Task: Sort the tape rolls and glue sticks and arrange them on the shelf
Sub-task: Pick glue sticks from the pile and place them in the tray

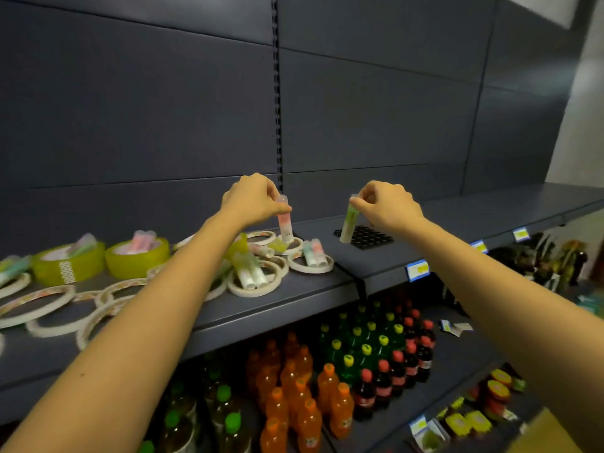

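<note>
The green glue stick (348, 223) pinched by the right hand (389, 204) is probably best straightened and eased into the mid-frame black tray (371, 238), with the pink glue stick (284, 223) kept pinched by the left hand (251, 199).

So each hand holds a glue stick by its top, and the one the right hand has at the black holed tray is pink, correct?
Not quite. The head view shows the right hand holding a green glue stick at the black tray, not a pink one. The pink glue stick is in the left hand, above the tape rolls. The rest stands.
</note>
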Demonstrator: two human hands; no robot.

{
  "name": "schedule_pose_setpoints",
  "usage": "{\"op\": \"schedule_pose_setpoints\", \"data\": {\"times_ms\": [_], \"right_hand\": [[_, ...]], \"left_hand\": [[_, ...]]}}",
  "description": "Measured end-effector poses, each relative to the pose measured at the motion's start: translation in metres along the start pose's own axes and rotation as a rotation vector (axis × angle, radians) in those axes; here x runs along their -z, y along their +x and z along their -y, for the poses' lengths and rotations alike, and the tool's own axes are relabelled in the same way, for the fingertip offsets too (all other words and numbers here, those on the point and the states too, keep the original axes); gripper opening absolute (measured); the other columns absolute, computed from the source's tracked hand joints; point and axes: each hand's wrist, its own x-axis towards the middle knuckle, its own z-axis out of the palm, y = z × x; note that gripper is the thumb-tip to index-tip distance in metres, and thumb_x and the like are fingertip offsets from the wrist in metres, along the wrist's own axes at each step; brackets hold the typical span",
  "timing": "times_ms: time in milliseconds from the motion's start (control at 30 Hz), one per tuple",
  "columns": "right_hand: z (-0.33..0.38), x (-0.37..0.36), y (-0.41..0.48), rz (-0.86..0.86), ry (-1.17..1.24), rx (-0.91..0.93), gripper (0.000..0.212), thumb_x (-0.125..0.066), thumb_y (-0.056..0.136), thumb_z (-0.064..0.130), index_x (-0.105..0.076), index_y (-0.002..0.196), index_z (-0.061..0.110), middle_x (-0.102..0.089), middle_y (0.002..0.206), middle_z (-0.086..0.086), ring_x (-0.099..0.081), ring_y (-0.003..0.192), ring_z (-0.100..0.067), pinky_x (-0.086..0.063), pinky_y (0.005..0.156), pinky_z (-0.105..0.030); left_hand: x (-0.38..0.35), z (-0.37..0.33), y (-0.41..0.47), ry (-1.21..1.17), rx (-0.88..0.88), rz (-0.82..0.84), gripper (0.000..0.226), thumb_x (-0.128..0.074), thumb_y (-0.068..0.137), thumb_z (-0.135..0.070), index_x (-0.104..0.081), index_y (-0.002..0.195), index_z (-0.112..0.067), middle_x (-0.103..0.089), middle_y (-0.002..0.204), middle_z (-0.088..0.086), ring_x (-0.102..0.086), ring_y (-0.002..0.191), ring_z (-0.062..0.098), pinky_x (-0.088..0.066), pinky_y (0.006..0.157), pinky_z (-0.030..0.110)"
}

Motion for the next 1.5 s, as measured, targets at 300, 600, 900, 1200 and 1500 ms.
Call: {"op": "schedule_pose_setpoints", "data": {"times_ms": [300,600,900,1200,1500], "right_hand": [[-0.097,0.022,0.017,0.019,0.136,0.039,0.025,-0.050,0.093,0.044,-0.056,0.098,0.021,-0.066,0.099,0.002,-0.066,0.078,-0.020,-0.051,0.073,-0.037],[-0.151,0.010,0.061,0.014,0.177,0.075,0.021,-0.049,0.094,0.043,-0.055,0.096,0.023,-0.062,0.090,0.008,-0.062,0.060,-0.008,-0.045,0.061,-0.028],[-0.171,-0.023,0.141,0.161,0.299,0.230,0.023,-0.051,0.096,0.028,-0.053,0.108,0.008,-0.064,0.105,-0.010,-0.063,0.093,-0.029,-0.050,0.088,-0.047],[-0.171,-0.069,0.194,0.186,0.332,0.374,0.024,-0.052,0.095,0.025,-0.054,0.110,0.007,-0.064,0.103,-0.006,-0.061,0.091,-0.024,-0.046,0.081,-0.032],[-0.171,-0.098,0.229,0.266,0.369,0.492,0.021,-0.054,0.094,0.028,-0.054,0.107,0.011,-0.058,0.093,0.002,-0.057,0.087,-0.020,-0.044,0.075,-0.029]], "left_hand": [[-0.070,-0.068,0.028,-0.047,0.013,0.008,0.019,-0.072,0.077,-0.035,-0.060,0.079,-0.021,-0.062,0.078,-0.002,-0.060,0.082,0.020,-0.048,0.073,0.034],[-0.114,-0.093,0.081,-0.015,0.006,0.019,0.023,-0.073,0.077,-0.033,-0.066,0.090,-0.016,-0.066,0.090,0.001,-0.061,0.088,0.021,-0.048,0.073,0.033],[-0.148,-0.084,0.146,0.099,0.068,0.008,0.027,-0.073,0.077,-0.031,-0.063,0.096,-0.014,-0.068,0.099,0.004,-0.062,0.095,0.026,-0.052,0.083,0.039],[-0.176,-0.073,0.167,0.125,0.185,-0.015,0.025,-0.075,0.075,-0.030,-0.062,0.091,-0.017,-0.070,0.091,0.001,-0.063,0.089,0.021,-0.048,0.073,0.031],[-0.191,-0.078,0.176,0.242,0.286,-0.043,0.025,-0.076,0.074,-0.033,-0.063,0.090,-0.018,-0.070,0.092,-0.001,-0.063,0.088,0.019,-0.046,0.073,0.030]]}}
